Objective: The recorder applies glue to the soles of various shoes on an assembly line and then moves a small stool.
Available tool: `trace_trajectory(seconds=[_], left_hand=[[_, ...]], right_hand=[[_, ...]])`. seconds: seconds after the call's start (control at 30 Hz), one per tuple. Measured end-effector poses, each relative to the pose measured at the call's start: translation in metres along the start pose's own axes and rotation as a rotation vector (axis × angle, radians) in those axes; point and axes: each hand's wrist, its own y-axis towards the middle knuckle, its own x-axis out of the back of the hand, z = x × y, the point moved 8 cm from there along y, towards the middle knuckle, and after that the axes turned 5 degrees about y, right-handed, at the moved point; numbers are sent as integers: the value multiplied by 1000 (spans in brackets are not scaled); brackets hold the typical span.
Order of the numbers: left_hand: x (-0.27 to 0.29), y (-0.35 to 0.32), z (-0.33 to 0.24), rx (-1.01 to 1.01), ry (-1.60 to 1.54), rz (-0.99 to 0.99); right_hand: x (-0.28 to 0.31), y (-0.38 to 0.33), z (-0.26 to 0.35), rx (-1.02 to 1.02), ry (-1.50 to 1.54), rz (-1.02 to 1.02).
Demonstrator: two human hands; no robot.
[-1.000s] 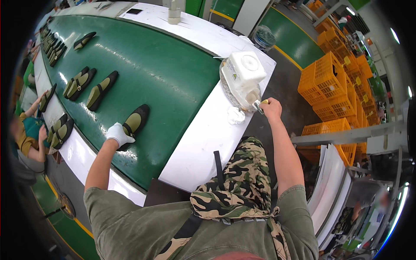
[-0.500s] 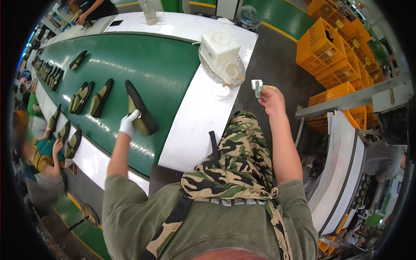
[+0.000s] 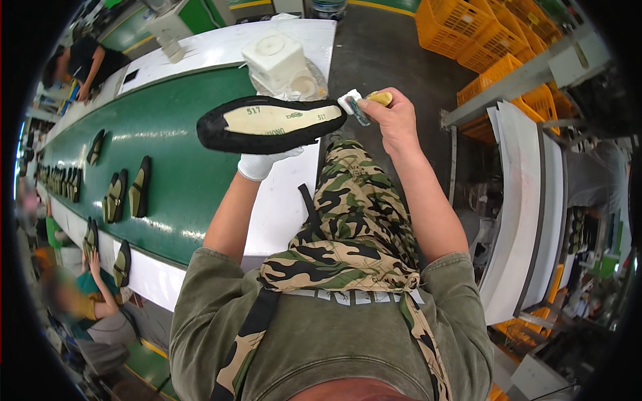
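In my white-gloved left hand (image 3: 261,164) is a shoe (image 3: 281,121), turned bottom up over the table's edge. Its bottom shows a pale centre with a wide black border. Most of the gloved fingers are hidden beneath the shoe. My bare right hand (image 3: 396,123) grips a brush (image 3: 356,107) with a yellow handle, a metal band and a white head. That white head is at the right end of the shoe, touching it or very close. Just beyond the shoe stands a white plastic container (image 3: 273,59) on a plastic-covered base with a round cup (image 3: 304,85).
Several olive and black shoes (image 3: 139,190) lie on the green belt (image 3: 177,217), bordered by a white tabletop (image 3: 277,220). Orange crates (image 3: 455,27) are stacked at the far right. A co-worker (image 3: 93,294) handles shoes at the left; another person (image 3: 87,63) stands farther off.
My left hand has lifted the shoe off the belt, brought it right and turned its bottom up. The right hand has moved slightly left with the brush, now at the shoe's end.
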Motion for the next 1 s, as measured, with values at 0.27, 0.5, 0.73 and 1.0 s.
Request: trace_trajectory(seconds=[0.27,0.5,0.73,1.0], left_hand=[[-38,32,-62,-97,148,233],[-75,66,-106,119,-310,268],[-103,66,-90,343,-227,486],[-123,69,-111,447,-504,721]], right_hand=[[26,-14,18,-41,74,-53],[-1,-45,66,-28,237,34],[-15,-52,126,186,361,136],[38,-18,140,464,296,80]])
